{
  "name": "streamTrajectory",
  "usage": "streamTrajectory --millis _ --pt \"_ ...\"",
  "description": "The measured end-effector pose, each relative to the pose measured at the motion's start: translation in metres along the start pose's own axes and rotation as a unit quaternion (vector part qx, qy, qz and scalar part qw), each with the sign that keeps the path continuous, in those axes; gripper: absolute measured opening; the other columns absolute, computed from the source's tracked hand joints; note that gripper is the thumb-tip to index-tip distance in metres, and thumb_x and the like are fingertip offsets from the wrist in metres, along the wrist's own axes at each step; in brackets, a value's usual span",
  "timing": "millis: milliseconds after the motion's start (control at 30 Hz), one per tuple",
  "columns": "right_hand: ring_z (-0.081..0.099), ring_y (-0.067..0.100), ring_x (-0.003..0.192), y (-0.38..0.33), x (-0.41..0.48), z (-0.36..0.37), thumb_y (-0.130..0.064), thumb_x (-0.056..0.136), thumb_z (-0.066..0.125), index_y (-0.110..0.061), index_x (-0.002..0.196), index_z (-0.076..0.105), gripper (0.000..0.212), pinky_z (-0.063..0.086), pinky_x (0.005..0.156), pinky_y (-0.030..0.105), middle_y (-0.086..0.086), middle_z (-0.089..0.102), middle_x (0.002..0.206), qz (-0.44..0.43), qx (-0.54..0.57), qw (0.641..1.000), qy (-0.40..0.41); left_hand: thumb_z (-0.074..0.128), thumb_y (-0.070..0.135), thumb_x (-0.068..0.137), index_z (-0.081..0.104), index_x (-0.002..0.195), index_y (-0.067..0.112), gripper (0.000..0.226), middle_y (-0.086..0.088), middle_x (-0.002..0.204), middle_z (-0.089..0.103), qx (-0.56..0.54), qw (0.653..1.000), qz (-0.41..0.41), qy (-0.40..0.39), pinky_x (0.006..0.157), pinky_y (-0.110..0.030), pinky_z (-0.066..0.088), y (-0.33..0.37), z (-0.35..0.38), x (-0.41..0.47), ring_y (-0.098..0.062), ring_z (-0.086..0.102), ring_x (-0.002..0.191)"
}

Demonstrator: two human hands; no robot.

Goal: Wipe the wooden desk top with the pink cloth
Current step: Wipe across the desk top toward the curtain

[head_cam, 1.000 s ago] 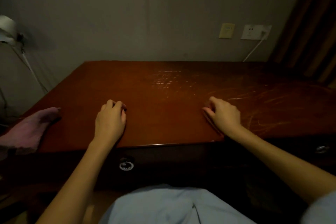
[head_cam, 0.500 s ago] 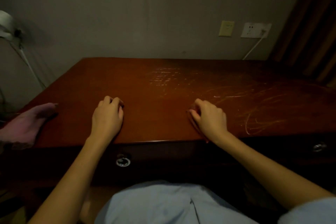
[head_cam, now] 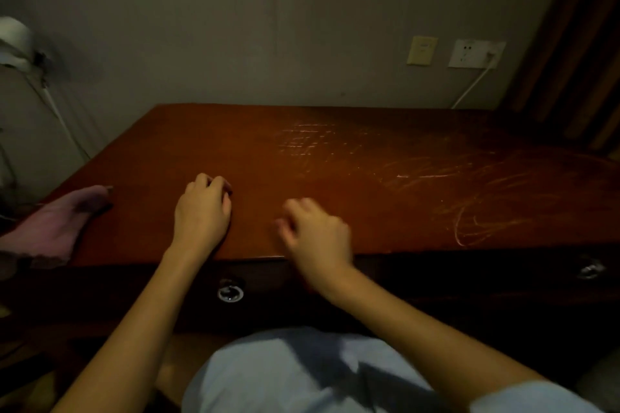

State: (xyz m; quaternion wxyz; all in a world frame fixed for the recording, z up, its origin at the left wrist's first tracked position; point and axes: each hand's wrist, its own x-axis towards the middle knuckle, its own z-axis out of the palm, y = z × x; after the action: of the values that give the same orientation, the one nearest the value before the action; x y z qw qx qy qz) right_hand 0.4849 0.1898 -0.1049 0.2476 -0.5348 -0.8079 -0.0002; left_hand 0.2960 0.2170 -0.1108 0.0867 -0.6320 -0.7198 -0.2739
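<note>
Spilling past frame edge, pink cloth (head_cam: 50,231), right hand (head_cam: 318,238) blurred

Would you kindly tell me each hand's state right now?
Left hand: closed, fingers curled, holding nothing.
Right hand: blurred, cannot be told.
</note>
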Motion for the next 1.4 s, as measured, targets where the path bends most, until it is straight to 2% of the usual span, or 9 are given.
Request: streamTrajectory --millis 167,300,467,567,733,900,1033,1267,1400 --pt "0.061 0.031 0.081 -0.044 0.007 0.015 -0.037 0.096 0.043 -0.023 0.106 0.05 0.018 0.044 0.063 0.035 0.001 0.053 0.103 -0.08 0.048 0.995 -0.037 0.048 0.017 0.094 0.061 0.108 0.014 0.019 -0.009 0.108 0.052 -0.026 1.0 -0.011 -0.009 0.075 -0.039 0.043 -0.006 -0.003 -0.004 -0.029 0.053 0.101" --pt "0.062 0.02 0.089 0.057 0.009 -0.014 -0.042 0.094 0.047 -0.03 0.102 0.054 0.016 0.045 0.068 0.031 -0.008 0.061 0.105 0.045 -0.019 0.999 -0.014 0.047 0.018 0.096 0.06 0.112 0.014 0.02 -0.007 0.113 0.053 -0.021 1.0 -0.009 -0.005 0.073 -0.03 0.04 -0.004 -0.005 -0.003 -0.025 0.052 0.104" --pt "0.06 0.016 0.075 0.138 0.052 -0.029 -0.03 0.095 0.051 -0.019 0.099 0.058 0.014 0.042 0.061 0.028 0.0 0.063 0.088 0.17 -0.067 0.983 0.03 0.046 0.019 0.097 0.058 0.114 0.013 0.022 -0.008 0.113 0.053 -0.006 1.0 -0.009 -0.002 0.074 -0.034 0.047 -0.004 0.0 -0.006 -0.025 0.054 0.101" --pt "0.063 0.018 0.087 0.086 0.074 -0.003 -0.031 0.094 0.052 -0.02 0.103 0.058 0.015 0.047 0.068 0.03 -0.002 0.062 0.094 0.106 -0.055 0.992 0.028 0.047 0.019 0.096 0.059 0.113 0.014 0.021 -0.007 0.112 0.054 0.0 1.0 -0.008 0.003 0.075 -0.034 0.046 -0.004 0.0 -0.003 -0.024 0.054 0.1" --pt "0.058 0.01 0.077 0.001 0.03 0.005 -0.046 0.091 0.054 -0.029 0.096 0.058 0.019 0.052 0.068 0.03 -0.011 0.058 0.09 -0.089 0.024 0.995 -0.034 0.047 0.019 0.096 0.058 0.114 0.016 0.021 -0.006 0.112 0.053 0.001 1.0 -0.013 0.004 0.077 -0.034 0.045 -0.006 -0.001 -0.002 -0.024 0.053 0.102" --pt "0.062 0.012 0.08 0.089 0.055 -0.012 -0.047 0.091 0.053 -0.028 0.096 0.061 0.022 0.055 0.072 0.036 -0.008 0.064 0.091 0.014 -0.035 0.999 -0.035 0.046 0.019 0.097 0.058 0.115 0.015 0.022 -0.006 0.114 0.053 -0.014 1.0 -0.01 0.0 0.079 -0.033 0.048 -0.003 -0.001 -0.003 -0.022 0.053 0.103" --pt "0.059 0.012 0.071 0.104 0.11 0.004 -0.035 0.094 0.053 -0.015 0.106 0.062 0.025 0.049 0.061 0.025 -0.002 0.061 0.083 0.098 -0.064 0.993 0.009 0.046 0.019 0.097 0.058 0.114 0.015 0.022 -0.006 0.112 0.053 -0.012 1.0 -0.007 0.001 0.077 -0.032 0.047 -0.004 0.001 -0.004 -0.022 0.053 0.1" --pt "0.056 0.011 0.077 -0.018 0.087 0.029 -0.039 0.093 0.053 -0.025 0.1 0.059 0.017 0.046 0.065 0.026 -0.007 0.059 0.092 -0.106 0.012 0.993 -0.05 0.045 0.023 0.097 0.057 0.114 0.017 0.022 -0.004 0.112 0.051 -0.016 1.0 -0.016 0.007 0.074 -0.029 0.04 -0.007 -0.005 -0.001 -0.02 0.052 0.102" --pt "0.062 0.012 0.084 0.044 0.07 0.008 -0.042 0.092 0.053 -0.027 0.098 0.061 0.018 0.053 0.07 0.032 -0.009 0.063 0.095 -0.099 0.01 0.992 -0.072 0.044 0.025 0.098 0.057 0.117 0.017 0.024 -0.004 0.116 0.05 -0.011 1.0 -0.017 -0.004 0.077 -0.029 0.042 -0.009 -0.004 -0.003 -0.019 0.052 0.105"
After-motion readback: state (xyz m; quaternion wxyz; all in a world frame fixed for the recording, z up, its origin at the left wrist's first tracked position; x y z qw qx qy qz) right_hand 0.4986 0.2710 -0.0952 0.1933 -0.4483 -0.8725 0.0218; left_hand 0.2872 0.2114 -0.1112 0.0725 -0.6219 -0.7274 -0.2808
